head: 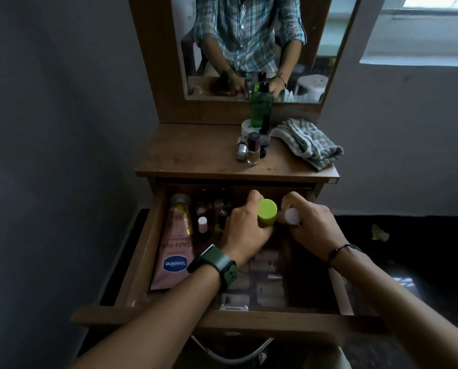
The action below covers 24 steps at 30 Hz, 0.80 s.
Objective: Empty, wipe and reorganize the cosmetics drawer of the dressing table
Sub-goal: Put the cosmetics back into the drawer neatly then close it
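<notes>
The wooden drawer [140, 262] of the dressing table stands pulled out below me. My left hand [245, 230] grips a bottle with a lime-green cap [267, 212] above the drawer's middle. Right beside it, my right hand [313, 225] holds a bottle with a pale pink cap [292, 216]. A pink Vaseline tube [173, 246] lies along the drawer's left side. Several small nail polish bottles [202, 224] stand next to the tube. A clear compartment box [265, 283] sits in the drawer under my left wrist.
On the tabletop [190, 150] stand a green bottle [261, 107], a white jar [249, 127] and small polish bottles [253, 149]. A folded grey checked cloth [306, 142] lies at its right. A mirror [249, 46] rises behind. Walls flank both sides.
</notes>
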Available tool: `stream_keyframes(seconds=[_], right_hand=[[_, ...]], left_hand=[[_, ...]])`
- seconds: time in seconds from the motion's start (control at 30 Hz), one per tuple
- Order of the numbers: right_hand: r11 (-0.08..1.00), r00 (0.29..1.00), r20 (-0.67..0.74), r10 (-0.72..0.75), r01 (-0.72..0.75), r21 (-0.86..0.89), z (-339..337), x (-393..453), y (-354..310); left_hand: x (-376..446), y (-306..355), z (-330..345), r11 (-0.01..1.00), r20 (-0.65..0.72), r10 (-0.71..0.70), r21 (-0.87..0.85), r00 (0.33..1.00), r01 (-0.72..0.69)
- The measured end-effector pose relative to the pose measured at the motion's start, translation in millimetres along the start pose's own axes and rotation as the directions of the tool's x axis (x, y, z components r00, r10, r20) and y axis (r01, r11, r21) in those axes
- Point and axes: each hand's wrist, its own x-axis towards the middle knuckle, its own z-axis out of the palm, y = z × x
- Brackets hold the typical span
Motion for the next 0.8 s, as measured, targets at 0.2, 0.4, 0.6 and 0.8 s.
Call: stream_keyframes(seconds=[0.2,0.4,0.6,0.8], right_hand=[[0.979,0.995,0.071,-0.063,0.075,-0.191,11,-2,2],[0.926,0.973,0.185,-0.135,0.190,-0.326,15,-1,-2],[0.898,0.967,0.256,-0.011,0.122,-0.424,22,-5,-5],[0.847,0.950,0.304,0.065,0.108,-0.520,28,-10,-9]], left_hand=[[5,-7,18,0.996,0.024,-0.019,0.089,1.000,0.017],[8,-3,33,0.982,0.064,-0.028,0.189,0.998,0.015],[5,-5,39,0.974,0.159,-0.025,0.226,0.987,-0.011],[3,-12,39,0.981,0.308,-0.021,0.188,0.951,-0.039]])
